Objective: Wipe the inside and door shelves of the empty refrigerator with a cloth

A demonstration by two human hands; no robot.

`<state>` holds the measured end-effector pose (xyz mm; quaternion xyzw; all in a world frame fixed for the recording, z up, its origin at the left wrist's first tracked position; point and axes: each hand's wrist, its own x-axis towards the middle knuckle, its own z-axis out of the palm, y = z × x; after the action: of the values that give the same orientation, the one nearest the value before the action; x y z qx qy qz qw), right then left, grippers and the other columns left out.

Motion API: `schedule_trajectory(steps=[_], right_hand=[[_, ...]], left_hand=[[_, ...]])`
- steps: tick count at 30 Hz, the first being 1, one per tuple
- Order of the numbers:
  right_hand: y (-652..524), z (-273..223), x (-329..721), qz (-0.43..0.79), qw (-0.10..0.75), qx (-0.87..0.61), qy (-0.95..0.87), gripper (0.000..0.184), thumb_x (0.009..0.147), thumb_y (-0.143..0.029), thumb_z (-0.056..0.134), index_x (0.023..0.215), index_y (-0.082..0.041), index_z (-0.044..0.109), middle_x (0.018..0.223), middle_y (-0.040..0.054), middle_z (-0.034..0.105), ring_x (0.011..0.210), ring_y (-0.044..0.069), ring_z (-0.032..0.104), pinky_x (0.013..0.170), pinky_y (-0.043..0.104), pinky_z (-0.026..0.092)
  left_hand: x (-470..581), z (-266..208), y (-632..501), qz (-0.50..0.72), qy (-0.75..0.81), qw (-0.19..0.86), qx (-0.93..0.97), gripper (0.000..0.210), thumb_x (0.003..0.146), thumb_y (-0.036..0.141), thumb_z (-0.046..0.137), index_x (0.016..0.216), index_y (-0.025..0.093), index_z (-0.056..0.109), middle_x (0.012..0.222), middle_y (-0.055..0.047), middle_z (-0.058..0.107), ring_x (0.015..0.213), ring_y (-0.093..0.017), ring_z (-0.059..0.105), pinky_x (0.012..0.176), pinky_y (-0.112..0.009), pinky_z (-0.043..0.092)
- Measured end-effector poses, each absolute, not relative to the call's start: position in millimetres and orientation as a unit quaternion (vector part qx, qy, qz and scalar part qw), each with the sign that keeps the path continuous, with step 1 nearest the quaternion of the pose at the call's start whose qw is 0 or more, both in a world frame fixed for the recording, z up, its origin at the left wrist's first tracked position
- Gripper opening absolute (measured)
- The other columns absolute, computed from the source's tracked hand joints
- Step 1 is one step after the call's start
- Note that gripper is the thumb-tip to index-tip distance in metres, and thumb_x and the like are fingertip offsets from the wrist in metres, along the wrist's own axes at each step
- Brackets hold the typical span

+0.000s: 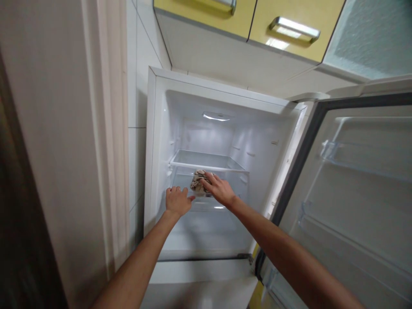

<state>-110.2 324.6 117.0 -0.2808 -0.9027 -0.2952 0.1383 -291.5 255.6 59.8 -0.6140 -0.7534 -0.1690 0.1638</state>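
My right hand point(219, 189) presses a crumpled, brown-and-white patterned cloth point(198, 182) against a clear shelf or drawer panel point(212, 207) inside an open fridge. Its fingers are bent over the cloth and hide part of it. Left of the cloth, my left hand point(178, 201) has its fingers curled over the left part of the same clear panel, with the thumb pointing right. A glass shelf point(209, 160) with a white front edge lies just above both hands.
The fridge door point(360, 193), with clear door racks point(363, 161), stands open on the right. A pale door frame point(106, 128) rises close on the left. Yellow cabinets point(292, 21) with metal handles hang above. The fridge's lower front point(202, 270) is below.
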Motion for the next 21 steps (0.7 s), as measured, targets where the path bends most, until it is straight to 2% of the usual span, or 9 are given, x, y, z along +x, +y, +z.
schedule_trajectory(steps=[4,7,10,13,15,17,19,21], right_hand=[[319,112,-108,-0.297,0.334,-0.24,-0.862,0.044,0.096,-0.011,0.052,0.137,-0.027,0.061,0.146,0.0138,0.056,0.116,0.026,0.063,0.081,0.031,0.059],[311,104,-104,-0.242,0.465,-0.203,-0.827,0.056,0.085,0.0,0.05,0.133,-0.025,0.064,0.141,0.0117,0.059,0.118,0.025,0.063,0.093,0.033,0.057],[306,96,-102,-0.095,0.587,-0.212,-0.775,0.066,0.072,0.0,0.044,0.131,-0.023,0.065,0.138,0.0097,0.061,0.126,0.024,0.059,0.106,0.039,0.05],[313,84,-100,0.116,0.72,-0.291,-0.619,0.062,0.067,-0.009,0.046,0.124,-0.021,0.068,0.129,0.0069,0.067,0.123,0.024,0.059,0.115,0.047,0.043],[324,73,-100,0.282,0.777,-0.344,-0.445,0.052,0.065,-0.015,0.053,0.114,-0.02,0.069,0.114,0.0053,0.071,0.109,0.023,0.064,0.11,0.047,0.047],[340,60,-101,0.4,0.782,-0.359,-0.317,0.043,0.064,-0.019,0.059,0.106,-0.019,0.068,0.096,0.0037,0.073,0.088,0.021,0.067,0.095,0.043,0.056],[357,51,-101,0.449,0.771,-0.349,-0.287,0.035,0.066,-0.024,0.063,0.1,-0.018,0.066,0.083,0.0026,0.071,0.072,0.019,0.065,0.076,0.038,0.061],[372,49,-99,0.467,0.762,-0.327,-0.307,0.028,0.07,-0.028,0.065,0.096,-0.018,0.066,0.078,0.0024,0.07,0.066,0.018,0.064,0.066,0.034,0.06]], left_hand=[[-293,57,259,-0.175,-0.757,0.159,-0.609,0.048,0.096,0.051,0.052,0.119,0.013,0.069,0.117,-0.02,0.069,0.116,-0.035,0.059,0.097,-0.046,0.035],[-294,55,259,-0.176,-0.755,0.154,-0.612,0.047,0.096,0.05,0.052,0.125,0.016,0.067,0.121,-0.018,0.068,0.117,-0.034,0.058,0.097,-0.045,0.035],[-294,56,258,-0.173,-0.759,0.149,-0.609,0.048,0.096,0.051,0.052,0.125,0.016,0.067,0.117,-0.019,0.068,0.117,-0.034,0.058,0.098,-0.045,0.035],[-293,58,257,-0.17,-0.763,0.143,-0.607,0.05,0.096,0.054,0.051,0.122,0.015,0.068,0.116,-0.02,0.068,0.117,-0.035,0.058,0.099,-0.046,0.034],[-292,59,257,-0.169,-0.764,0.141,-0.607,0.05,0.097,0.054,0.051,0.121,0.014,0.069,0.118,-0.021,0.067,0.118,-0.035,0.057,0.1,-0.046,0.034],[-292,60,256,-0.168,-0.764,0.14,-0.608,0.049,0.097,0.052,0.051,0.119,0.013,0.069,0.119,-0.021,0.067,0.119,-0.035,0.057,0.101,-0.046,0.033],[-291,60,255,-0.168,-0.763,0.14,-0.609,0.048,0.098,0.051,0.051,0.118,0.012,0.069,0.119,-0.02,0.067,0.119,-0.035,0.057,0.101,-0.046,0.033],[-291,61,254,-0.169,-0.761,0.14,-0.61,0.047,0.098,0.051,0.051,0.117,0.012,0.069,0.119,-0.021,0.067,0.118,-0.035,0.057,0.101,-0.046,0.034]])
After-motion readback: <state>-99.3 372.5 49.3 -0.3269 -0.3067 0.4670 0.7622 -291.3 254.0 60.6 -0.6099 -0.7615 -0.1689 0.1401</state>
